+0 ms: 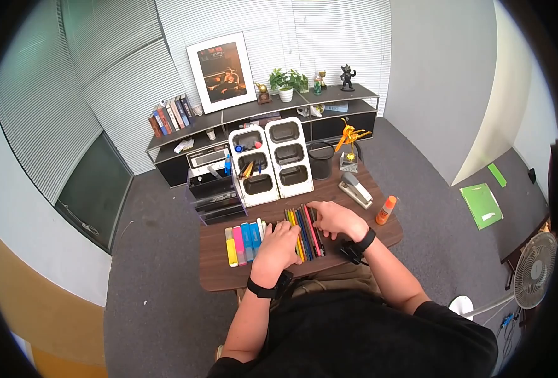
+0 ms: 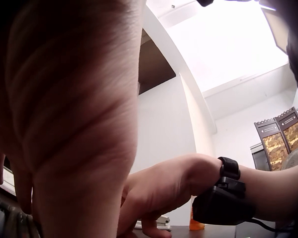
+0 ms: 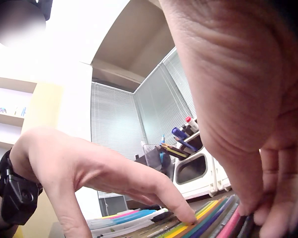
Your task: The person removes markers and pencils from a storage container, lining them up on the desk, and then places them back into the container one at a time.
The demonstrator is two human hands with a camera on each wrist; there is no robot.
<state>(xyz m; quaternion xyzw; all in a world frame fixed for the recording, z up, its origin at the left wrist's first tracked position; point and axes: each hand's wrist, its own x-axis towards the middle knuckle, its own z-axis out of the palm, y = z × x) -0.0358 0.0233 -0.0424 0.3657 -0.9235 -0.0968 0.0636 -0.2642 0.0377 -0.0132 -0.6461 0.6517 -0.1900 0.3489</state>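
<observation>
A row of colored pencils lies side by side on the dark wooden table. My left hand is over the row's left side. In the right wrist view, its extended finger touches the pencils near a yellow pencil. My right hand is at the row's right edge, index finger reaching toward the pencils' far ends. Its fingertips come down at the pink pencil and a black pencil. Left of the pencils lie yellow, pink and blue highlighters, with white-capped markers partly hidden by my left hand.
A white organizer with dark bins stands at the back, beside a black desk file. On the right are a stapler, an orange glue stick, a black mesh cup and a golden figurine.
</observation>
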